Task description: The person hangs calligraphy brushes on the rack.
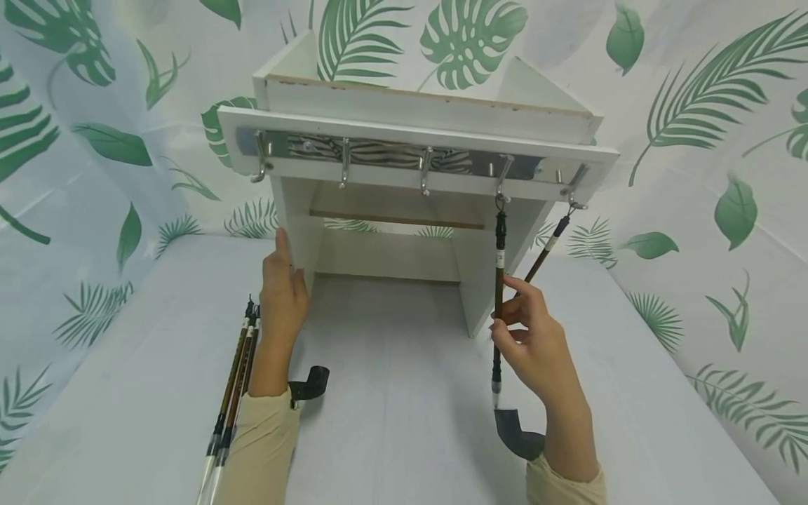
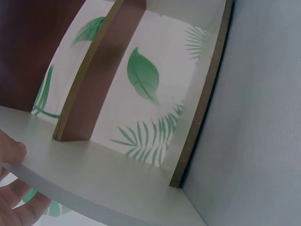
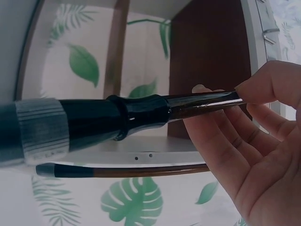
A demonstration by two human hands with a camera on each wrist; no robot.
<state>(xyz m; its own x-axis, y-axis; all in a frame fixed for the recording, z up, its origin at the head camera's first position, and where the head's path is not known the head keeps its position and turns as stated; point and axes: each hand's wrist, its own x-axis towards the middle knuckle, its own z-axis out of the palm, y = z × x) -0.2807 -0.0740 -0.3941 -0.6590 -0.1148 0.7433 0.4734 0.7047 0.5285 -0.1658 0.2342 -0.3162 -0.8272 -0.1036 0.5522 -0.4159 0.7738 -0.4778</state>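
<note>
My right hand (image 1: pixel 533 344) pinches the dark shaft of a calligraphy brush (image 1: pixel 501 242), which hangs tip down with its loop at the fourth hook from the left. Close up in the right wrist view, thumb and fingertips hold the brush's shaft (image 3: pixel 202 104). A second brush (image 1: pixel 549 247) hangs slanted from the rightmost hook, behind the right hand. My left hand (image 1: pixel 280 298) grips the left side panel (image 1: pixel 292 210) of a white shelf unit; in the left wrist view the thumb (image 2: pixel 13 149) lies on the panel's inner side, the other fingers outside it.
A mirrored hook rail (image 1: pixel 379 154) with several metal hooks runs across the unit's front. Several more brushes (image 1: pixel 236 379) lie on the white table (image 1: pixel 391 421) beside the left forearm. Black curved mounts (image 1: pixel 520 436) sit at both wrists. Leaf-printed cloth (image 1: pixel 726 105) hangs behind.
</note>
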